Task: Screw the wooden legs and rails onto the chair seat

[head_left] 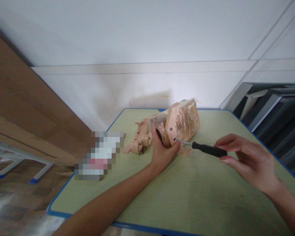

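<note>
My right hand grips the black handle of a screwdriver between thumb and fingers. Its metal shaft points left, with the tip at a dark hole or screw in the wooden piece. That light wood piece has angled edges and stands against a plastic-wrapped brown block. Around the lower left of this assembly, my left hand is closed, its thumb close to the screwdriver tip. Clear wrap also covers a part beside my left fingers. Left of that hand lies another wooden part with rounded pieces and dark holes.
The green table has a blue edge and stands by a white wall. A blurred-out flat item lies at the table's left. A large brown panel rises on the left; dark framed panels lean at right.
</note>
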Demonstrator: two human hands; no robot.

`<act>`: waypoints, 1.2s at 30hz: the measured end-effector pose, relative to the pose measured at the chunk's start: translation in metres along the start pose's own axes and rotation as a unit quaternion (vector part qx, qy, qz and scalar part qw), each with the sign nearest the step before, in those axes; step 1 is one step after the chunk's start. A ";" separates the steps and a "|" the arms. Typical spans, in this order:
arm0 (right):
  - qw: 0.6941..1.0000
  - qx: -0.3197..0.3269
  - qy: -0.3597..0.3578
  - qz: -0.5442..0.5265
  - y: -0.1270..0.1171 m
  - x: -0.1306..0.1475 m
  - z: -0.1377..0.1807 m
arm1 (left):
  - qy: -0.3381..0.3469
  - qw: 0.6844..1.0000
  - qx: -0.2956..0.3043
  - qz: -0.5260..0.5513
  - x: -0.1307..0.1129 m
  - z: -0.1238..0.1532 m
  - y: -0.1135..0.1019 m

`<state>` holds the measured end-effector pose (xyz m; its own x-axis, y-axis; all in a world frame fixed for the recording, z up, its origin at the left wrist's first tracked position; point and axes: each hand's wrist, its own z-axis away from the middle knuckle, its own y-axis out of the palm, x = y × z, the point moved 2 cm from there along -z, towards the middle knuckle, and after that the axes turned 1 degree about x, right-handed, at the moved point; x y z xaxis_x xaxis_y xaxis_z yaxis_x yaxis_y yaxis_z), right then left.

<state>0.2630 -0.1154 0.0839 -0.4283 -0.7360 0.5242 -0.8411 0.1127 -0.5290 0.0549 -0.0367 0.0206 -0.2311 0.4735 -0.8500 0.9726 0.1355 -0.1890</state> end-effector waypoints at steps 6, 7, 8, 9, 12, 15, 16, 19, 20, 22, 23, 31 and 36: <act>0.999 0.006 -0.011 0.031 0.001 0.003 -0.002 | -0.002 1.000 0.000 -0.006 0.004 0.001 0.000; 0.999 0.005 -0.012 0.035 0.001 0.003 -0.002 | -0.001 1.000 0.002 -0.005 0.005 0.001 0.000; 0.999 0.003 -0.013 0.039 0.001 0.002 -0.001 | -0.002 1.000 0.004 -0.004 0.005 0.001 0.000; 0.999 0.000 -0.013 0.043 0.001 0.002 -0.001 | -0.002 1.000 0.006 -0.003 0.006 0.001 0.000; 0.998 -0.012 -0.020 0.055 0.001 0.002 -0.001 | -0.003 1.000 0.009 0.004 0.005 0.000 0.000; 0.998 -0.020 -0.018 0.061 0.001 0.003 -0.001 | 0.004 1.000 0.010 0.011 0.003 0.000 0.000; 0.998 -0.021 -0.016 0.062 0.001 0.003 -0.001 | 0.006 1.000 0.010 0.013 0.003 0.000 0.000; 0.997 -0.024 -0.016 0.068 0.001 0.004 -0.001 | 0.006 1.000 0.004 0.007 0.002 0.000 0.000; 0.997 -0.023 -0.016 0.070 0.001 0.004 -0.001 | 0.004 1.000 0.001 0.004 0.002 0.000 0.000; 0.997 -0.023 -0.013 0.066 0.001 0.003 -0.001 | 0.002 1.000 -0.002 0.002 0.002 0.000 -0.001; 0.998 -0.025 -0.009 0.061 0.001 0.003 -0.001 | 0.002 1.000 0.000 0.004 0.002 0.000 0.000; 0.993 -0.086 0.001 -0.085 0.003 0.002 -0.002 | -0.005 1.000 0.003 -0.003 0.002 0.000 -0.001; 0.998 0.016 -0.029 -0.046 0.003 0.010 -0.008 | -0.002 1.000 0.004 0.000 0.002 0.000 -0.001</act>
<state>0.2535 -0.1170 0.0921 -0.3299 -0.7795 0.5325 -0.8643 0.0225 -0.5025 0.0539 -0.0356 0.0187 -0.2302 0.4707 -0.8517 0.9730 0.1275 -0.1925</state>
